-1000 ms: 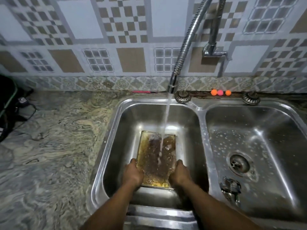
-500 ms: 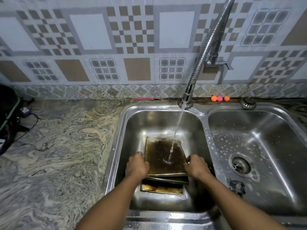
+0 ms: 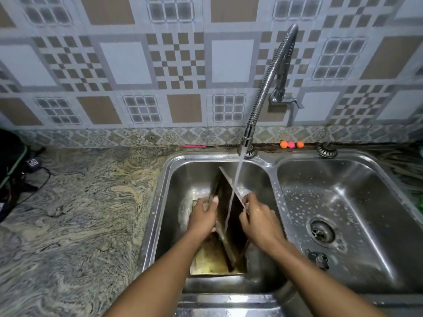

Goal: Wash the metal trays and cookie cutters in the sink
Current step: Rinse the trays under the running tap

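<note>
Domestic kitchen, washing-up corner. Double-bowl stainless steel sink (image 3: 270,167) set into a swirled grey-and-tan stone countertop (image 3: 80,213). Flexible coiled-metal tap (image 3: 266,88) mounted on the far wall, water running into the left bowl. Patterned wall tiles (image 3: 178,62) in grey, white and tan checks, with a floral border strip along the counter edge. Soap suds flecking the right bowl around the drain (image 3: 322,232). Greasy metal baking trays (image 3: 229,216) in the left bowl. Dark cable (image 3: 43,177) at far left on the counter.
</note>
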{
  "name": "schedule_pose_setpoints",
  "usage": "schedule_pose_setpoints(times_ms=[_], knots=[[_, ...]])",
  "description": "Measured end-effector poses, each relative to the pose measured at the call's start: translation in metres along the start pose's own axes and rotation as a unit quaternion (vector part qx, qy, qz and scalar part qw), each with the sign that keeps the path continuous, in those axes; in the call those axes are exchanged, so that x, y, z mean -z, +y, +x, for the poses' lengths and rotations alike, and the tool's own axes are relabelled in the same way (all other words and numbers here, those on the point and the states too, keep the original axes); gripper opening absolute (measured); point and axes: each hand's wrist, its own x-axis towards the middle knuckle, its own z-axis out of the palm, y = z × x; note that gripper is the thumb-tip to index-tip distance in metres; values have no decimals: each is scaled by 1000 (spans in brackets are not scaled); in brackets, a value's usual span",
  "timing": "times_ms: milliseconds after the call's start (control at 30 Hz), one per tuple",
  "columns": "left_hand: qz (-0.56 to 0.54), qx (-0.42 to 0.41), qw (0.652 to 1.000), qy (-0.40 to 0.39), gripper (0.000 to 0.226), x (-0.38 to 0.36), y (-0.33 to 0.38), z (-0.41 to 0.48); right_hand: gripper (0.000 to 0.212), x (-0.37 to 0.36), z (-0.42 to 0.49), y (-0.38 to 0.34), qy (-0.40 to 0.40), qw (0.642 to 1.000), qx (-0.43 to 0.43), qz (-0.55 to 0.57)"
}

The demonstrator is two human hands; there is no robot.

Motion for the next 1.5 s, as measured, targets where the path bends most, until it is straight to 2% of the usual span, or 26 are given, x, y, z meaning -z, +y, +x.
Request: schedule_pose_setpoints(times_ms=[67,100,200,267,333,400,433,533,633,700,767,867,933,1000,1067,1167,1233,1367,1500], knots=[[-89,13,996,-28,49,-9,27,-7,17,-7,-17,-3,25,996,77,-37],[-101,10,994,-35,54,-11,39,-10,20,-12,-27,-2,23,994,102,-46],[19,-20,1000,-7,94,-15,53,-11,20,-28,-54,7,17,991,125,-43],[74,-28,997,16,103,-12,52,-12,15,-35,-64,17,23,989,144,-34],[104,-54,993,10,109,-7,46,-13,22,-35,-65,24,-11,990,144,12],[123,-126,984,-21,112,0,39,-13,37,-30,-56,25,-62,987,61,132],[121,-166,977,-53,113,4,36,-15,42,-25,-48,25,-70,975,0,211],[107,-257,951,-132,109,14,36,-20,57,-11,-8,26,-25,917,-143,372],[103,-313,929,-167,97,20,40,-24,71,4,29,32,-14,871,-172,460],[84,-326,923,-184,91,25,41,-28,65,16,41,32,-23,857,-166,487],[75,-335,922,-182,85,29,40,-32,50,21,48,31,-30,873,-145,464],[88,-343,926,-130,74,40,34,-28,39,22,51,28,-6,923,-93,374],[95,-323,938,-80,72,51,26,-21,40,22,50,25,4,960,-26,279],[99,-298,949,-20,75,63,14,-13,40,26,50,15,38,977,76,193],[103,-284,953,36,73,71,5,-6,41,35,50,-1,64,975,164,132],[75,-294,951,64,69,76,1,-4,55,43,53,-14,50,972,220,66],[79,-306,945,77,69,79,1,-3,62,47,53,-16,43,971,231,37],[144,-338,927,76,70,85,4,-1,60,43,48,0,51,971,231,32],[271,-388,878,68,65,85,16,-8,59,36,35,22,57,976,207,39]])
